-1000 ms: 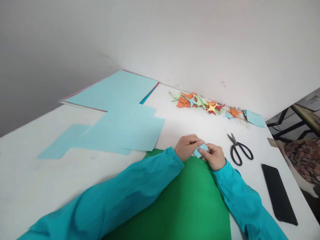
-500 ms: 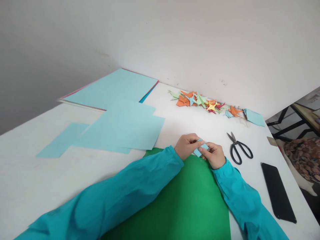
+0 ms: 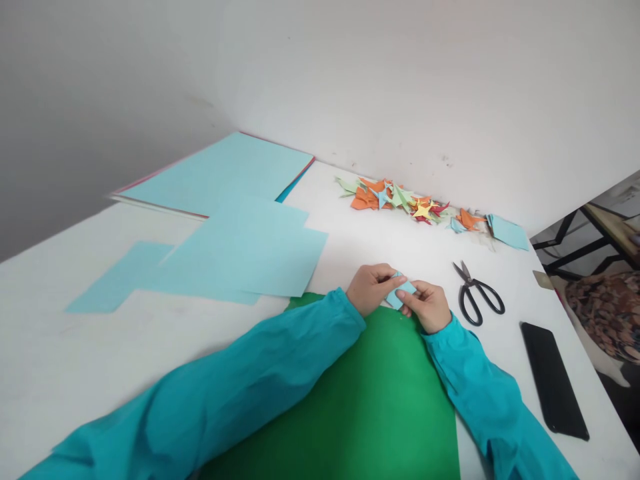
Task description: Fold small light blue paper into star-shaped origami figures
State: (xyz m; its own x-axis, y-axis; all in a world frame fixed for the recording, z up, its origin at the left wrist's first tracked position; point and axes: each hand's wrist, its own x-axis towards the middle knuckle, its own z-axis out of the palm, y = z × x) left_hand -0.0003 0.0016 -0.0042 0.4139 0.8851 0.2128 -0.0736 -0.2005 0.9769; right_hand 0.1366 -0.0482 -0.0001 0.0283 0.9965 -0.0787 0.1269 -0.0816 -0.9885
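Note:
A small folded piece of light blue paper (image 3: 395,300) is pinched between both hands, just over the far edge of a green sheet (image 3: 380,393). My left hand (image 3: 369,289) is closed on its left side, thumb on top. Holding the right side is my right hand (image 3: 429,307), its thumb pressed on the paper and its fingers curled beneath. The fingers hide parts of the folds. Black-handled scissors (image 3: 471,288) lie to the right of my right hand, blades partly apart and pointing away.
Loose light blue sheets (image 3: 260,257) lie to the left, with a stack of large coloured sheets (image 3: 220,173) behind. Folded paper shapes (image 3: 393,198) line the wall, beside a pile of blue paper squares (image 3: 509,232). A black phone-like slab (image 3: 555,380) rests near the right edge.
Both hands keep hold of the blue paper. The right thumb has shifted slightly up and left on it, and more of its top face shows. The view has moved slightly.

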